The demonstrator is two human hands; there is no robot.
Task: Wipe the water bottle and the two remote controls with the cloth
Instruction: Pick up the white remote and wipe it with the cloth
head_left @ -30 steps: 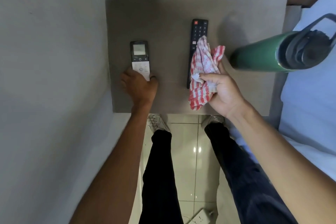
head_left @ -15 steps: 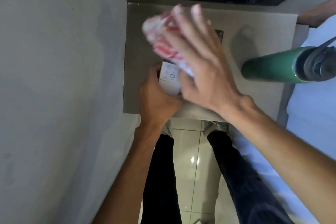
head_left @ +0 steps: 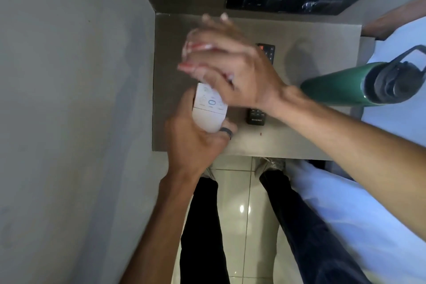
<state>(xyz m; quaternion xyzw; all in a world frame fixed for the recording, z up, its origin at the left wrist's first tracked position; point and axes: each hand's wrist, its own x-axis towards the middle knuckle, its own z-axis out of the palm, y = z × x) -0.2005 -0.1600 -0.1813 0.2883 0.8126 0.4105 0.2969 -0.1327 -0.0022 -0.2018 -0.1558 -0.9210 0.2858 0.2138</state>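
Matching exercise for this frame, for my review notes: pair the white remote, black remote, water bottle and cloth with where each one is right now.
Things:
1. white remote
2. black remote
3. water bottle
4. cloth

Places:
A. lying flat on the table, partly hidden under the right forearm
B. held in the left hand, lifted off the table
C. standing at the table's right edge
D. bunched under the right hand, against the top of a remote

Pairs: 1-B, 2-A, 3-C, 4-D
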